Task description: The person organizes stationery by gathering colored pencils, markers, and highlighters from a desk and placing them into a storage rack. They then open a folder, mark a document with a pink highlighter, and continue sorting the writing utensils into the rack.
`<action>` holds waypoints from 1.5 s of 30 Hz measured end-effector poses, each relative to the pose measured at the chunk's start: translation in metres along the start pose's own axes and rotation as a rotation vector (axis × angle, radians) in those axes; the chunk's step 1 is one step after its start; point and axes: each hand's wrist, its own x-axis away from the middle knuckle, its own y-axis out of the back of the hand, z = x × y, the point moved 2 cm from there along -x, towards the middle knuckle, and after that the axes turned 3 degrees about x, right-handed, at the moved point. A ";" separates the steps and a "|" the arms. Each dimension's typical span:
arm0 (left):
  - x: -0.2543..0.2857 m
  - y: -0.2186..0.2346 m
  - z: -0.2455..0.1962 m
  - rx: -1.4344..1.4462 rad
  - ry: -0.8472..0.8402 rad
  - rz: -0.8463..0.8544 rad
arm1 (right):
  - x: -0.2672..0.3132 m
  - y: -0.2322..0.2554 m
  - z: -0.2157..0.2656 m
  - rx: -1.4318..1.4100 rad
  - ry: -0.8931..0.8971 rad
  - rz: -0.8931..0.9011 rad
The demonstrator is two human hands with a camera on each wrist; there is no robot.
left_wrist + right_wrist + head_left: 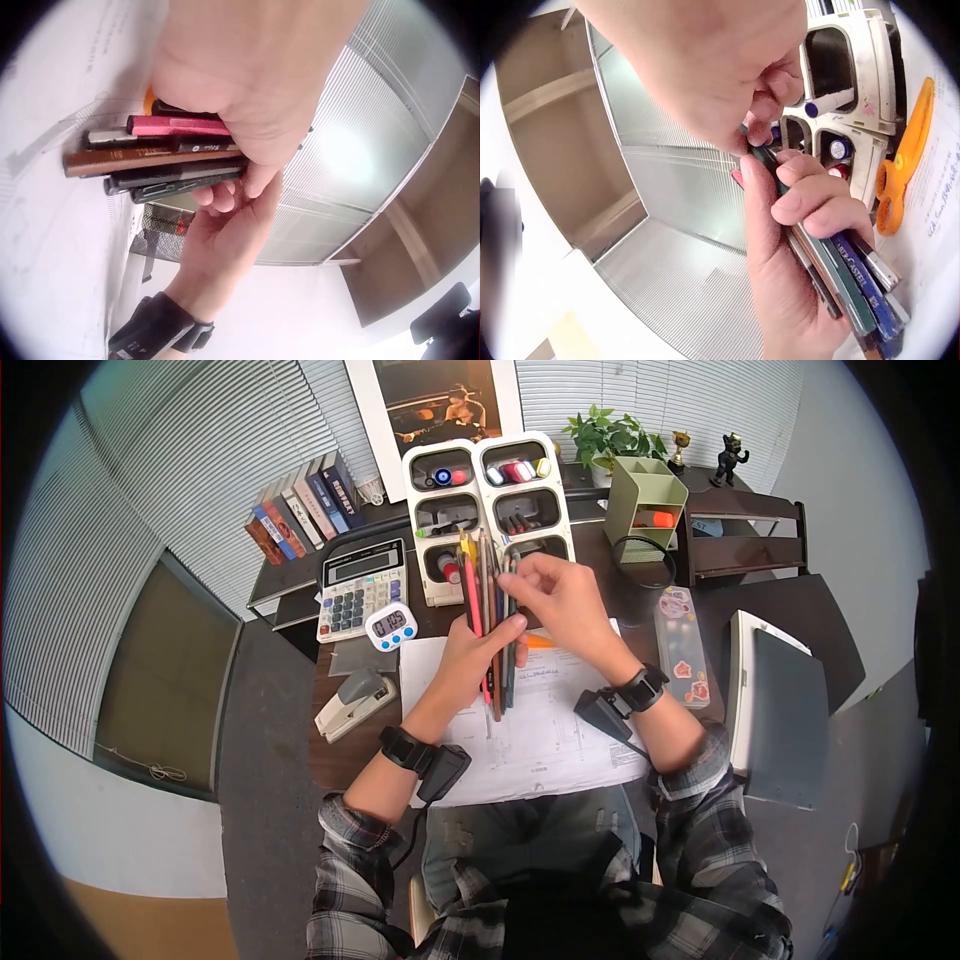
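My left hand point(472, 658) grips an upright bundle of pencils, its thumb across the front. Among them are a pink pencil point(176, 126), a brown pencil point(150, 159) and a blue pencil point(866, 281). At the bundle's upper right, my right hand point(562, 598) pinches the top end of a dark green pencil point(851, 292) between thumb and fingers. Beneath both hands lie printed sheets point(510, 770). Orange-handled scissors point(911, 157) rest on the paper just beyond the bundle. Right behind the hands stands a white desk organizer point(440, 492), with pens and markers in its compartments.
Left of the paper are a calculator point(362, 590), a white timer point(391, 626) and a stapler point(355, 702). To the right lie a stickered pencil case point(682, 650) and a dark folder point(788, 710). A green holder point(645, 490) and potted plant point(615, 435) stand farther back.
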 end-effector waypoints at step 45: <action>0.000 0.008 -0.005 -0.027 -0.250 -0.328 | 0.028 0.037 0.012 0.498 0.400 -0.355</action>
